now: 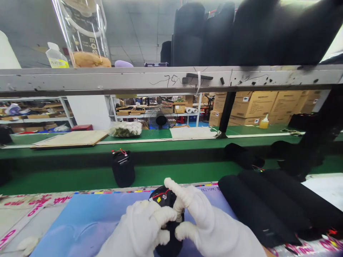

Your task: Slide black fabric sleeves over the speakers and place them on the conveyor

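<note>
Touching the tube (170, 247) at the frame's bottom middle, left hand (143, 226) and right hand (205, 217) curl, but I can't tell if they grip; a hard tug could snap its red wire (162, 195)

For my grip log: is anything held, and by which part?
Left hand and right hand have fingers on the black cylinder, about its middle; grip or mere touch cannot be told.
</note>
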Demonstrator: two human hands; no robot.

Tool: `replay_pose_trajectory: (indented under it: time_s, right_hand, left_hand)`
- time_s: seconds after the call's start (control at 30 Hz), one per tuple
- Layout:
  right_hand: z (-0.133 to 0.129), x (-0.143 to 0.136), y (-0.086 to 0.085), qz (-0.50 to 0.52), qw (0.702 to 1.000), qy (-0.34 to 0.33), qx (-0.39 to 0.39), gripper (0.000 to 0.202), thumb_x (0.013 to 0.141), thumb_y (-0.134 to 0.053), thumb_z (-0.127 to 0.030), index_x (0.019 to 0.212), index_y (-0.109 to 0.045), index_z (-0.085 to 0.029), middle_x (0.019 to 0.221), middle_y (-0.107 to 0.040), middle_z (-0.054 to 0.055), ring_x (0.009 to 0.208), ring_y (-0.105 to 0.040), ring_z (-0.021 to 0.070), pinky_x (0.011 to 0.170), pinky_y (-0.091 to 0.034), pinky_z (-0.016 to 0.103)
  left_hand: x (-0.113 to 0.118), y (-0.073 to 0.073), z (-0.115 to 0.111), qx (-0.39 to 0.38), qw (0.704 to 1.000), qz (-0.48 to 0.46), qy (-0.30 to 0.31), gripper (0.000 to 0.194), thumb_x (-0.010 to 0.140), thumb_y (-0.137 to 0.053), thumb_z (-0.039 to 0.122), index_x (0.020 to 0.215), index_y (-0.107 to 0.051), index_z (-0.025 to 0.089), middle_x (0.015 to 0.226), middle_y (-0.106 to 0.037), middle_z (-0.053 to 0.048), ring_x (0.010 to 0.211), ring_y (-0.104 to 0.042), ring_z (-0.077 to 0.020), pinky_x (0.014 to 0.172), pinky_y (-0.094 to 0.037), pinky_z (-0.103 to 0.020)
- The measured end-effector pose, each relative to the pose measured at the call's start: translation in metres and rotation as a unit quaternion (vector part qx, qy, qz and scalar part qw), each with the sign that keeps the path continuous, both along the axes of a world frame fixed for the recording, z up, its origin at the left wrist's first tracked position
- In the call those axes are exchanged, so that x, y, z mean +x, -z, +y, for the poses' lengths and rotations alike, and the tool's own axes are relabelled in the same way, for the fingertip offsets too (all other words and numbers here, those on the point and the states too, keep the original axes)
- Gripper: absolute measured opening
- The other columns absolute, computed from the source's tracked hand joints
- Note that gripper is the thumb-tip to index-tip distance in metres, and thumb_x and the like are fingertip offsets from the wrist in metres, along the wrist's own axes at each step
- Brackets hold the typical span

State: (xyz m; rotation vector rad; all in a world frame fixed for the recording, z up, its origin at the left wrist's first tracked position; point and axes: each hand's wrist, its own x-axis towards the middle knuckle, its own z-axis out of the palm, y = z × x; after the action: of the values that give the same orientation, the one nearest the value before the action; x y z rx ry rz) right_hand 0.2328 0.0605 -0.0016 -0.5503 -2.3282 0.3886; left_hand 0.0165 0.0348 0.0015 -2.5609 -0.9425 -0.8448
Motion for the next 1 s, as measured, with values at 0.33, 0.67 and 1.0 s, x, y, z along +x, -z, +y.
replay_pose_trajectory:
  time_s: [0.33, 0.67, 1.0]
  right_hand:
    - [-0.007, 0.023, -0.019, -0.034, 0.997, 0.026, 0.060, 0.104, 0.079, -0.078, -0.031, 0.154, -0.006, -0.021, 0.129, -0.048, 0.010, 0.121, -0.048, 0.0205, 0.111, -0.038, 0.030]
    - [-0.009, -0.007, 0.002, 0.011, 1.000, 0.010, 0.019, 0.054, 0.097, -0.055, -0.033, 0.145, -0.031, -0.026, 0.085, -0.063, 0.001, 0.080, -0.056, 0.0176, 0.080, -0.047, 0.030]
    - [0.001, 0.000, 0.010, 0.025, 0.999, -0.020, -0.020, 0.097, 0.077, -0.073, -0.006, 0.152, -0.017, -0.032, 0.095, -0.059, 0.000, 0.088, -0.052, 0.0161, 0.085, -0.048, 0.029]
  left_hand:
    - [0.006, 0.025, -0.007, 0.066, 0.989, -0.017, -0.129, 0.039, 0.066, -0.042, 0.002, 0.086, -0.054, 0.034, 0.069, -0.065, 0.008, 0.056, -0.064, -0.0199, 0.051, -0.041, -0.031]
    - [-0.005, 0.016, -0.002, 0.042, 0.998, 0.010, -0.053, 0.035, 0.069, -0.049, 0.002, 0.088, -0.055, 0.031, 0.068, -0.064, 0.007, 0.056, -0.062, -0.0168, 0.050, -0.039, -0.028]
    - [-0.009, 0.012, -0.007, -0.158, 0.958, -0.235, 0.032, 0.053, 0.097, -0.048, 0.044, 0.142, -0.028, 0.025, 0.094, -0.064, -0.003, 0.065, -0.063, -0.0103, 0.069, -0.055, -0.025]
